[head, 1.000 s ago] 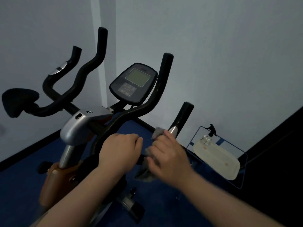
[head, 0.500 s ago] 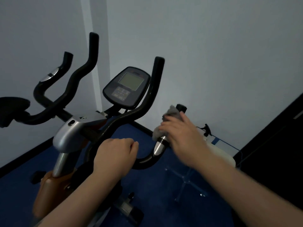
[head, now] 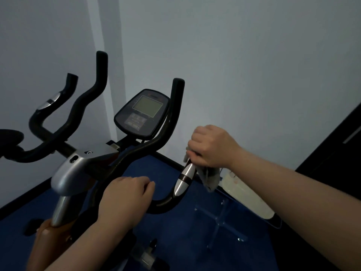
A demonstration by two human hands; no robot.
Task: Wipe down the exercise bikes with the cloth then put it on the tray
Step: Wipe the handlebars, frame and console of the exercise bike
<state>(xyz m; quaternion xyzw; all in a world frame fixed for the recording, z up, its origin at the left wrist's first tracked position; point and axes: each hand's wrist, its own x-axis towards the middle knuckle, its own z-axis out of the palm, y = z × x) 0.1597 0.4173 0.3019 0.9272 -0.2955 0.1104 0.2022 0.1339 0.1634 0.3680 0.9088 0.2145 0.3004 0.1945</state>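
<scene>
My right hand (head: 212, 146) is fisted around the grey cloth (head: 209, 178) on the handlebar's right grip; left hand (head: 125, 200) clasps the near bar. I'd squeeze evenly, twisting downward over the silver sensor (head: 184, 178).

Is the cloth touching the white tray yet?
Cannot tell. In the head view the cloth hangs from the right hand and overlaps the tray, but one view cannot show depth.
</scene>
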